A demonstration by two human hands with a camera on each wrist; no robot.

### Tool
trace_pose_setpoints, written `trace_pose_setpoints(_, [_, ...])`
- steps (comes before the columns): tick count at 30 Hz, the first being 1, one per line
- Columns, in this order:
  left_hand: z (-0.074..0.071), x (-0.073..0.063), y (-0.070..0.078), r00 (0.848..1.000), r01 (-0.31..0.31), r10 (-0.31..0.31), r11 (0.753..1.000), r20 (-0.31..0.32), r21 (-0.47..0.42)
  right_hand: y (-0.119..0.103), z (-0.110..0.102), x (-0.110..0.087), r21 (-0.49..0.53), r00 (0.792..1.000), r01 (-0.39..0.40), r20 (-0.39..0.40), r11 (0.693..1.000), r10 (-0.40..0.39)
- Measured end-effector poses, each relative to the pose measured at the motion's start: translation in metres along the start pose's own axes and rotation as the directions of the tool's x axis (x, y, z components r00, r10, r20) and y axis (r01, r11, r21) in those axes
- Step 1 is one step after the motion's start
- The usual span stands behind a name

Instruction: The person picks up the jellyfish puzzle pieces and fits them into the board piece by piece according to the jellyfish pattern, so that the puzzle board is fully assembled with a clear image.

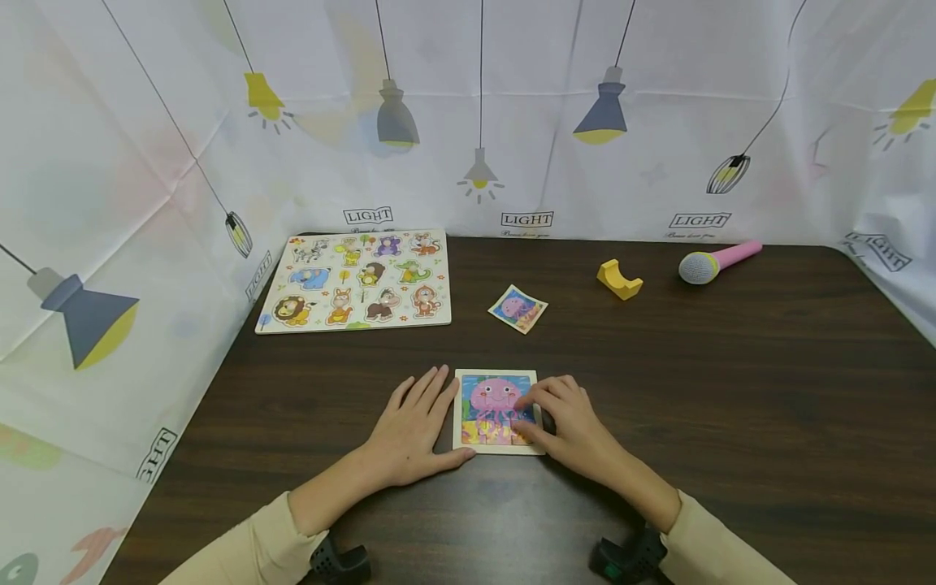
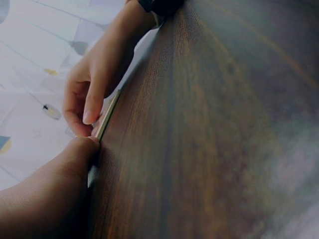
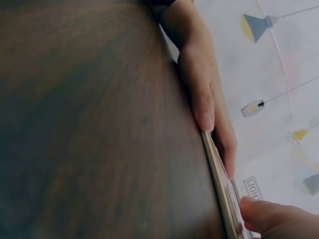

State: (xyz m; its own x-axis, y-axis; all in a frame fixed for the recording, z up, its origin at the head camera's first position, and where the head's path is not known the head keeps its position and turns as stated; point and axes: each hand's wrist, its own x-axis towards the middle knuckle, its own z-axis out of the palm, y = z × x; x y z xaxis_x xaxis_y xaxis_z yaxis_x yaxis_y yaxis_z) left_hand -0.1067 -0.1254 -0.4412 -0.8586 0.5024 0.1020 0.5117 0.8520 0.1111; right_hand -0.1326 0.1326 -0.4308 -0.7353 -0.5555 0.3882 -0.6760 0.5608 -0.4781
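Note:
A square jellyfish jigsaw puzzle (image 1: 496, 406) in a pale wooden frame lies on the table in front of me. My left hand (image 1: 413, 431) lies with fingers spread along its left side, the thumb touching the lower left corner. Over the puzzle's right side, my right hand (image 1: 578, 422) has its thumb and fingers bent around a puzzle piece (image 1: 521, 416). From the right wrist view, a piece edge (image 3: 230, 204) stands slightly above the frame, beside the right thumb. The fingers hide part of that piece.
Behind the puzzle lies a small jellyfish picture card (image 1: 517, 309). An animal puzzle board (image 1: 354, 280) is at the back left. A yellow curved block (image 1: 619, 280) and a pink toy microphone (image 1: 720, 262) lie at the back right, before a lamp-patterned cloth (image 1: 439, 49).

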Motion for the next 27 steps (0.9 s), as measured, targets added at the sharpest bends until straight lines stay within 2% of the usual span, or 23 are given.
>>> trace_pose_setpoints(12, [0.0012, 0.0004, -0.0002, 1.0, -0.014, 0.014, 1.0, -0.02, 0.0, 0.0024, 0.0047, 0.0074, -0.037, 1.0, -0.03, 0.003, 0.999, 0.03])
trace_pose_setpoints(27, [0.0012, -0.0004, -0.0003, 1.0, -0.003, 0.003, 1.0, -0.007, -0.001, 0.0019, 0.0069, 0.0096, -0.05, 0.997, -0.073, 0.012, 0.996, 0.074])
